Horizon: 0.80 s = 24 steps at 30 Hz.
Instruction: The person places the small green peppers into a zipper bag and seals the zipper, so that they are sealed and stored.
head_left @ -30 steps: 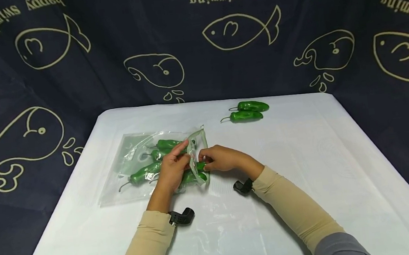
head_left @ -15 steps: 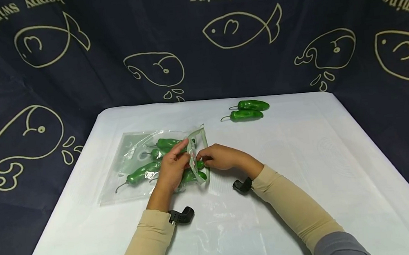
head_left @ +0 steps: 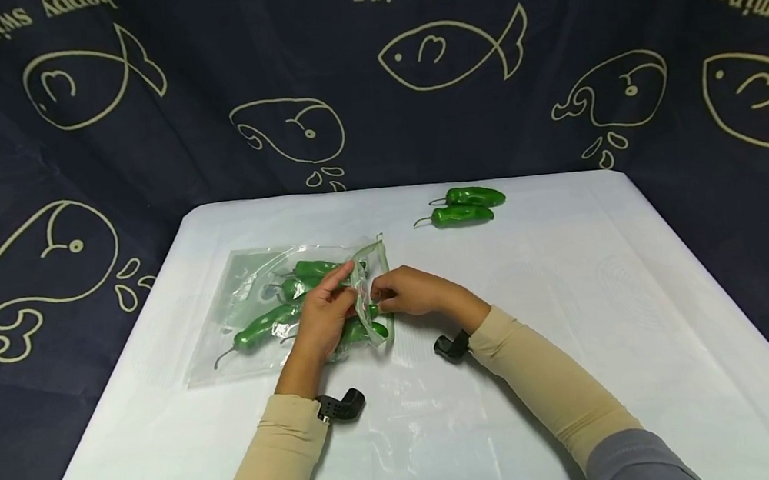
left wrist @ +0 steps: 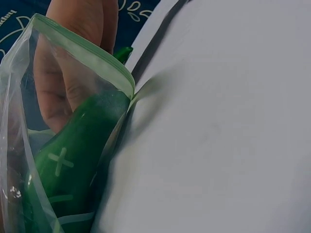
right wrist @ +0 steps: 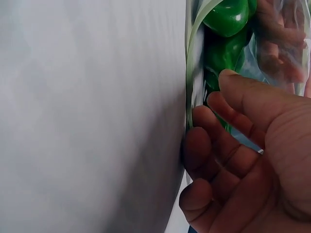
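Observation:
A clear zip bag [head_left: 248,272] lies on the table, its mouth facing right and several green peppers [head_left: 261,329] inside. My left hand [head_left: 322,315] reaches over the bag and pinches the upper edge of its mouth, lifting it. At the mouth, my right hand [head_left: 417,291] touches the end of a green pepper [head_left: 373,310] with its fingertips. In the right wrist view its thumb and loosely bent fingers [right wrist: 238,90] stand apart beside the peppers [right wrist: 226,17]. Through the film in the left wrist view, right-hand fingers [left wrist: 80,43] meet a pepper [left wrist: 73,160].
Two more green peppers [head_left: 462,215] lie side by side near the table's far edge, right of the bag. The white-covered table [head_left: 541,348] reaches a dark blue cloth [head_left: 375,140] with fish drawings at the back. Both wrists carry a black camera [head_left: 341,406].
My right hand has edged slightly, and the pepper at its fingertips has slid left into the bag. A long pepper inside has shifted left. The left hand keeps its place.

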Each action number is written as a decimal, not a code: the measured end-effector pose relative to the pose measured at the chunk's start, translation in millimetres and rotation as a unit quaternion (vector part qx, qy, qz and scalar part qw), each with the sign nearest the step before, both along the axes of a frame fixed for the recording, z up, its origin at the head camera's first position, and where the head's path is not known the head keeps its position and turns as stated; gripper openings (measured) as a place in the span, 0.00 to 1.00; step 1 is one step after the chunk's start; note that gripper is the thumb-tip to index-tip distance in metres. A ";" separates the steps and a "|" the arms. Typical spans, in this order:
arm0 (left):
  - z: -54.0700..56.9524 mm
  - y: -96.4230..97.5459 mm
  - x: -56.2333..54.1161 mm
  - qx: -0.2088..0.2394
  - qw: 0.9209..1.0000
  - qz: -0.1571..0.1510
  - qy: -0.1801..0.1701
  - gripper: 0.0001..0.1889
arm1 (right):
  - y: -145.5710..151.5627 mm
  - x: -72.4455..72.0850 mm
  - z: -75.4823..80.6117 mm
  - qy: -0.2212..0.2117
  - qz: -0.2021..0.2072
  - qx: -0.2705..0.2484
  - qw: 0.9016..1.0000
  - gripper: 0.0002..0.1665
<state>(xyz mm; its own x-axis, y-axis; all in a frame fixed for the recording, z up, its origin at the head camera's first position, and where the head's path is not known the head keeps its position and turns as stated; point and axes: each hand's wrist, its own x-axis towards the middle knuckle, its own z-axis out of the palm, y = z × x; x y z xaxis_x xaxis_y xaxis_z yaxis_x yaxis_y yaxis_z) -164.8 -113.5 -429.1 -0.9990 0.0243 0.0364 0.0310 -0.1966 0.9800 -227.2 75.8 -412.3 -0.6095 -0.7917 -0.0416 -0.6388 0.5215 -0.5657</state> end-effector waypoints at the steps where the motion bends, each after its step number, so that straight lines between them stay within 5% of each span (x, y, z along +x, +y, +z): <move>1: 0.0 0.1 -0.1 -0.001 1.000 0.000 0.000 0.28 | -0.6 -0.6 -0.1 0.000 -0.002 0.002 1.000 0.02; 24: -0.2 0.5 0.7 0.003 1.000 -0.007 0.005 0.28 | -7.6 -7.0 -3.2 -0.031 -0.039 0.029 0.998 0.09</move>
<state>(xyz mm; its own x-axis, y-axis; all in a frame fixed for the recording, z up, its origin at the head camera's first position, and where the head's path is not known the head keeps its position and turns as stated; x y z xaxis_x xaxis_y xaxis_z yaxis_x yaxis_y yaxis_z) -164.1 -113.0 -429.3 -0.9982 0.0379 0.0470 0.0384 -0.2028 0.9785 -234.2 68.2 -415.4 -0.6646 -0.7364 -0.1264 -0.5590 0.6023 -0.5698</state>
